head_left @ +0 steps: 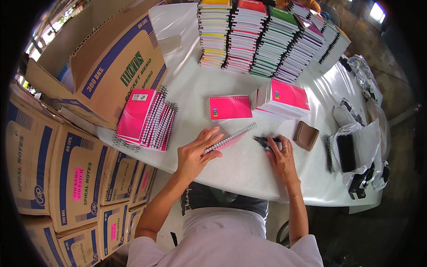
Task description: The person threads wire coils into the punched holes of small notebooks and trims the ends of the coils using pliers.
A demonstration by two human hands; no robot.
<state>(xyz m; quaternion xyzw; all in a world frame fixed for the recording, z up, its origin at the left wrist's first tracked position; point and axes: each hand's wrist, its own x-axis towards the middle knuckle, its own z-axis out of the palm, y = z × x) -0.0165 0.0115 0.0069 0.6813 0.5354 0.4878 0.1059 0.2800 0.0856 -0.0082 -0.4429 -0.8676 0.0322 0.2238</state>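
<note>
Spiral notebook (231,137) gripped in left hand (195,150) over white table (240,171); dark pliers (262,140) loosely held in right hand (281,159). Coil-end finishing apparently in hand; pliers seemingly needed at steadied coil.

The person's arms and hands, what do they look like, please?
The left hand and right hand are gloveless; a ring sits on a right-hand finger. The forearms are bare, and short, pale sleeves end near the elbows.
</note>
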